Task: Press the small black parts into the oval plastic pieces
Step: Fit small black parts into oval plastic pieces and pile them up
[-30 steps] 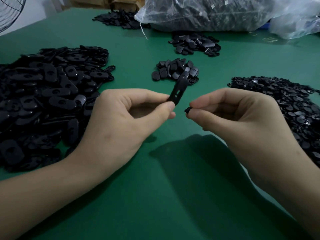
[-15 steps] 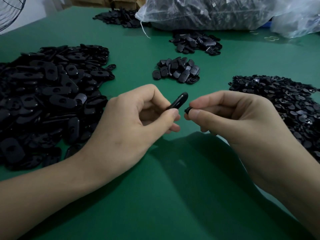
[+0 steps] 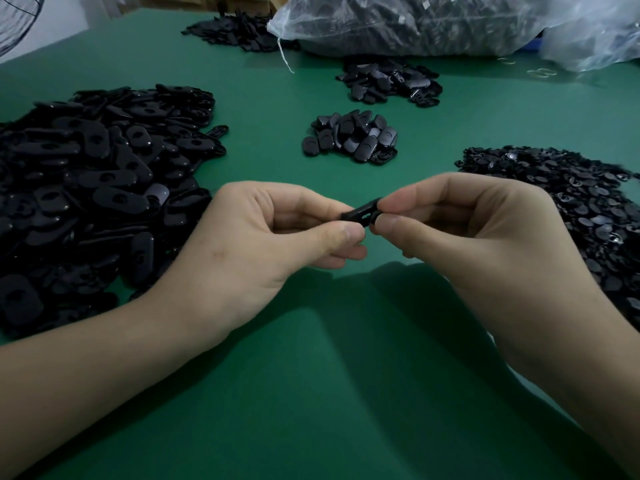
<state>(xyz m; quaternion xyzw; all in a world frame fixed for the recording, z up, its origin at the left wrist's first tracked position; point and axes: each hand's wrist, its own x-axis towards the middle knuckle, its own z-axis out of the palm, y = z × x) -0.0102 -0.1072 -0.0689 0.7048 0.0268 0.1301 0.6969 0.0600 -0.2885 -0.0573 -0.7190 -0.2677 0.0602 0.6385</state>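
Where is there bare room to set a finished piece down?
Bare table in front, nearer than the left hand and right hand pinching the oval piece; also a strip between left heap and middle pile. Crowded: left heap, right heap, bags.

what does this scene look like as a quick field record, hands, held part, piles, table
left hand: pinches one end of the oval piece
right hand: pinches its other end, above the table
small black part: hidden at the right fingertips, cannot tell if seated
left pile: large, loose oval pieces
right pile: smaller black parts
middle pile: small heap of oval pieces
far side: clear bag of dark parts
surface: green table
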